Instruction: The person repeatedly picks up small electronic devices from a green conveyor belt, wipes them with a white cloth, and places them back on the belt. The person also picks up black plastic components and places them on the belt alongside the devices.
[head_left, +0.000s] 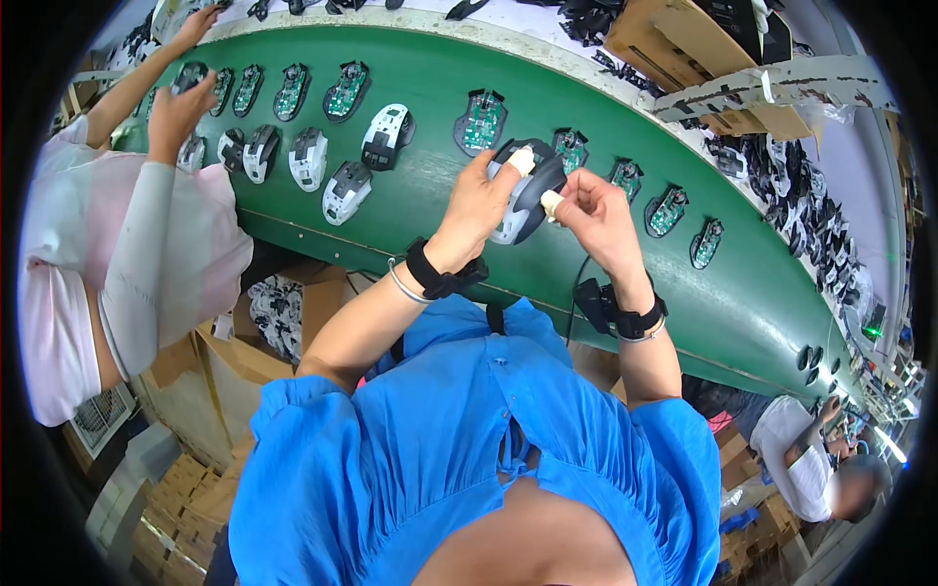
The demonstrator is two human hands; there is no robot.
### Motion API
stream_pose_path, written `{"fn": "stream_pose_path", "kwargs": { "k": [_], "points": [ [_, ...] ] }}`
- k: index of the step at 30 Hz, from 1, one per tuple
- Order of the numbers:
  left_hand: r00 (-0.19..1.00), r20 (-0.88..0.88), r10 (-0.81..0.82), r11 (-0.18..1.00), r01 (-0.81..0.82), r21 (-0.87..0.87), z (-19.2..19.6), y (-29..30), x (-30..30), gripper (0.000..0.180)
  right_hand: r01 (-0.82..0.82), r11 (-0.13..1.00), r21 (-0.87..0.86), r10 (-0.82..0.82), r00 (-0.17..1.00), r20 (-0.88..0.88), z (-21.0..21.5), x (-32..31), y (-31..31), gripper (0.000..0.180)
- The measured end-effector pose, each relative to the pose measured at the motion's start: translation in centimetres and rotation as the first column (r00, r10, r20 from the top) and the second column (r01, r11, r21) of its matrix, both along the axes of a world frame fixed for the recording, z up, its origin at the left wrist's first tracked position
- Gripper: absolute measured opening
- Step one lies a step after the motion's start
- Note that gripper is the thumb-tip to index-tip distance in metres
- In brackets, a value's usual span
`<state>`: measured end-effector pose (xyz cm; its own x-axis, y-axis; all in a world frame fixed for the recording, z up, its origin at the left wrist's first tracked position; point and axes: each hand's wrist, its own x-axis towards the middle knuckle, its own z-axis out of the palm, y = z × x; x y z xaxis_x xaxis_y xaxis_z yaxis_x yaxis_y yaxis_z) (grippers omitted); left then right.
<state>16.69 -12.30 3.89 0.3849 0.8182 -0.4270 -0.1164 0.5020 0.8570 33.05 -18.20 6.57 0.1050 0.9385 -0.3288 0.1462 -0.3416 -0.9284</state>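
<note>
A computer mouse [544, 182] with a dark top and a pale grey side is held above the green work surface. My left hand [479, 203] wraps around its left side, the thumb in a pale finger cot lying across the top. At the mouse's right edge, my right hand [598, 217] has its fingers curled and its thumb, also in a finger cot, against the side. Whether a small part sits between those fingers is hidden. Just beyond the mouse lies a base with a green circuit board [482, 122].
Several mouse bases with circuit boards [667, 211] line the green belt [410, 244]. Assembled grey mice [347, 191] lie to the left, near a co-worker's hand [181, 112] holding a dark mouse part. Cardboard boxes [674, 44] and black parts crowd the far ledge. Another person [796, 459] works at lower right.
</note>
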Motion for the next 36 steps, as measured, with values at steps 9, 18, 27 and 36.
{"fn": "stream_pose_path", "kwargs": {
  "k": [9, 18, 27, 36],
  "points": [
    [0.999, -0.023, 0.038, 0.998, -0.039, -0.056, -0.1, 0.7, 0.5, 0.042, 0.238, 0.961, -0.140, -0.276, 0.791, -0.546, -1.1, -0.9, 0.5, 0.011],
    [0.962, -0.190, -0.195, 0.932, 0.242, 0.271, 0.1, -0.2, -0.1, 0.059, 0.380, 0.920, -0.095, -0.338, 0.650, -0.680, -2.4, -1.3, -1.0, 0.006],
    [0.904, -0.213, -0.371, 0.857, 0.422, 0.295, 0.5, -0.8, 0.0, 0.064, 0.353, 0.934, -0.053, -0.318, 0.757, -0.571, 0.7, -0.3, -2.3, 0.006],
    [0.842, -0.185, -0.507, 0.795, 0.540, 0.278, 2.6, -2.8, -1.4, 0.070, 0.298, 0.952, -0.070, -0.287, 0.789, -0.543, 0.4, 0.4, -6.7, 0.044]
  ]
}}
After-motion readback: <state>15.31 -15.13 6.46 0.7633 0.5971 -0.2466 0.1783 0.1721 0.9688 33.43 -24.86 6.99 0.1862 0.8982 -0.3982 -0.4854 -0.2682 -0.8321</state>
